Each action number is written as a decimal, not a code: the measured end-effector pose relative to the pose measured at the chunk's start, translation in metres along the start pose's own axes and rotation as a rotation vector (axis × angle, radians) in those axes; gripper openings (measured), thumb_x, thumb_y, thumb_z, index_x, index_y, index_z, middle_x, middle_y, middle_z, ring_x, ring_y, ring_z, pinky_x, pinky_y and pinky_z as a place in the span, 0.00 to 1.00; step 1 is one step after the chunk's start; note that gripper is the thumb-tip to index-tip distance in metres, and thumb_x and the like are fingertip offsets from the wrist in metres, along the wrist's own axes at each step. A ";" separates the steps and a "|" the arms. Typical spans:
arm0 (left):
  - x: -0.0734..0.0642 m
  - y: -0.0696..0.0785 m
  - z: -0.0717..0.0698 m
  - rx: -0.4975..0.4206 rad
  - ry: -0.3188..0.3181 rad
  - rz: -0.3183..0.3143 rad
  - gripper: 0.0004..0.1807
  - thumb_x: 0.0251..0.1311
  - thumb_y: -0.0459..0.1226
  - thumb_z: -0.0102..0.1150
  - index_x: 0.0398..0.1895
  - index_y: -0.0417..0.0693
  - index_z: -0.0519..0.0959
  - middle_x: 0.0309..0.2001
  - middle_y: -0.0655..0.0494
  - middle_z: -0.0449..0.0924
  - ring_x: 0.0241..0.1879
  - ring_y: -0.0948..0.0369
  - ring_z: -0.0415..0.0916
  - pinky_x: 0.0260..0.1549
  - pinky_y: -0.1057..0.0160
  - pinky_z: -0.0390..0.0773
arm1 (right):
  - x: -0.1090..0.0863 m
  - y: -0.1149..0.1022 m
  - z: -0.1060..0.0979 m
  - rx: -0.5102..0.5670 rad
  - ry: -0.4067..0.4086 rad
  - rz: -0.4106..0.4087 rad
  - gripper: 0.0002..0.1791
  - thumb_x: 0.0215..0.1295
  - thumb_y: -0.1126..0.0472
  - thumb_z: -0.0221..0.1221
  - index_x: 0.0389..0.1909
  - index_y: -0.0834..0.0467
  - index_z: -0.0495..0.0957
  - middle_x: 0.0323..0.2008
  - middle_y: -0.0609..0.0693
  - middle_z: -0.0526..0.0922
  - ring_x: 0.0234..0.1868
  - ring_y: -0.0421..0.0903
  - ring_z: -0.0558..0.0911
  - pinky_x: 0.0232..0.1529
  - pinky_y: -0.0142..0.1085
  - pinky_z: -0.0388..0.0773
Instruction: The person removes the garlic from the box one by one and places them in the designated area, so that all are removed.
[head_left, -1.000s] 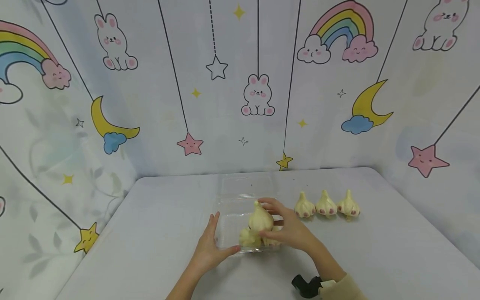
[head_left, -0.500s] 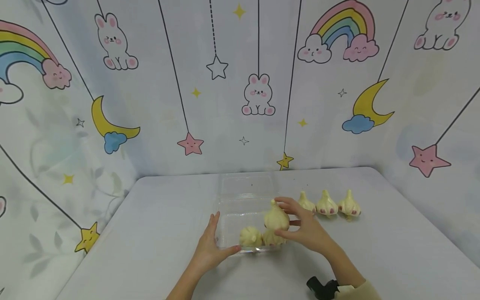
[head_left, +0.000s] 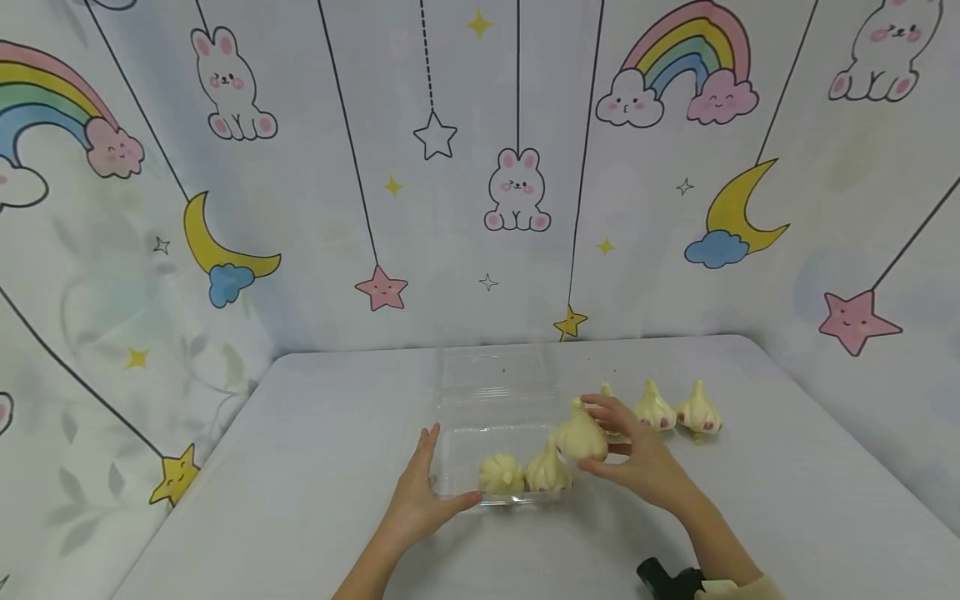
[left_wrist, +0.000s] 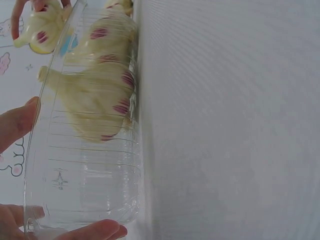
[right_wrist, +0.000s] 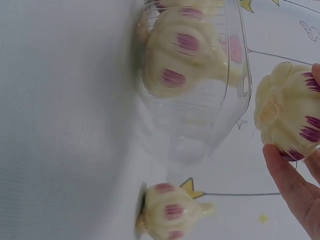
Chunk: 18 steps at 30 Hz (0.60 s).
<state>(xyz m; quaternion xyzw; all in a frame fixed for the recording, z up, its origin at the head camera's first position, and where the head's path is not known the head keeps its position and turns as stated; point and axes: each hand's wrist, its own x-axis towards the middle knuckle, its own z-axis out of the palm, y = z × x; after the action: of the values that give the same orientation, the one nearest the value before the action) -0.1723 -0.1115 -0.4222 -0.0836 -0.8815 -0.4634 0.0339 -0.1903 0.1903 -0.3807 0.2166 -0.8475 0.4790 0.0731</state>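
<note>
My right hand (head_left: 632, 458) pinches a garlic bulb (head_left: 582, 435) between thumb and fingers, its stem up. The bulb is just past the right edge of a clear plastic box (head_left: 459, 457) with its lid folded back. Inside the box, two garlic bulbs sit along the front wall: one (head_left: 502, 474) toward the middle and one (head_left: 548, 468) at the right corner. My left hand (head_left: 422, 493) holds the box's front-left corner, thumb at the front rim and fingers along the left side. The right wrist view shows purple streaks on the held bulb (right_wrist: 287, 107).
Three more garlic bulbs stand in a row on the white table (head_left: 315, 467) to the right, the nearest partly hidden by my right hand; another bulb (head_left: 699, 408) ends the row. A patterned curtain (head_left: 450, 308) rises behind the table. A black wrist mount (head_left: 667, 579) sits on my right forearm.
My right hand has carried the garlic bulb rightward, from above the box's bulbs to past its right edge. The right bulb in the box has come into fuller view. My left hand has stayed put.
</note>
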 end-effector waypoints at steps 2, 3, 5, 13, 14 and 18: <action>0.000 0.000 0.000 0.002 -0.002 -0.001 0.60 0.38 0.47 0.74 0.71 0.43 0.46 0.69 0.33 0.41 0.64 0.34 0.46 0.54 0.36 0.59 | -0.001 0.001 -0.003 -0.006 0.009 0.012 0.39 0.47 0.55 0.70 0.61 0.44 0.63 0.57 0.58 0.70 0.53 0.59 0.73 0.41 0.42 0.78; 0.000 0.000 -0.001 0.003 -0.004 -0.003 0.60 0.38 0.47 0.74 0.71 0.44 0.46 0.69 0.33 0.40 0.64 0.34 0.46 0.54 0.35 0.59 | -0.002 0.002 -0.004 -0.010 0.014 0.014 0.39 0.47 0.55 0.70 0.61 0.44 0.63 0.57 0.58 0.70 0.53 0.59 0.72 0.41 0.42 0.79; -0.001 0.001 -0.001 0.003 -0.005 -0.005 0.60 0.38 0.48 0.73 0.71 0.44 0.45 0.69 0.34 0.40 0.64 0.35 0.46 0.54 0.35 0.58 | -0.003 0.004 -0.006 -0.016 0.024 0.012 0.38 0.47 0.55 0.70 0.61 0.45 0.63 0.57 0.58 0.70 0.54 0.59 0.72 0.41 0.42 0.79; 0.000 0.001 0.000 0.007 0.004 -0.009 0.59 0.37 0.47 0.74 0.70 0.42 0.47 0.69 0.34 0.41 0.64 0.35 0.47 0.55 0.36 0.58 | -0.005 0.011 -0.015 -0.024 0.054 0.001 0.39 0.47 0.58 0.70 0.61 0.49 0.63 0.57 0.60 0.69 0.54 0.61 0.72 0.40 0.42 0.79; 0.000 0.002 0.000 0.008 0.005 -0.008 0.59 0.37 0.47 0.74 0.70 0.42 0.48 0.69 0.34 0.42 0.64 0.35 0.47 0.55 0.36 0.58 | -0.006 0.012 -0.017 -0.026 0.057 0.003 0.39 0.47 0.58 0.70 0.61 0.49 0.63 0.57 0.60 0.69 0.54 0.61 0.72 0.40 0.42 0.79; 0.000 0.001 0.000 0.007 0.005 -0.007 0.59 0.37 0.47 0.74 0.70 0.42 0.47 0.69 0.34 0.42 0.64 0.35 0.47 0.55 0.37 0.59 | -0.007 0.017 -0.021 -0.039 0.075 0.000 0.39 0.48 0.60 0.69 0.62 0.52 0.62 0.55 0.64 0.70 0.52 0.61 0.73 0.40 0.43 0.79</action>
<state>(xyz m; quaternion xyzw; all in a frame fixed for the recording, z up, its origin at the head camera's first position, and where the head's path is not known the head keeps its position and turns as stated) -0.1717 -0.1109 -0.4211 -0.0791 -0.8834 -0.4606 0.0347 -0.1928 0.2175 -0.3854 0.1970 -0.8533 0.4703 0.1090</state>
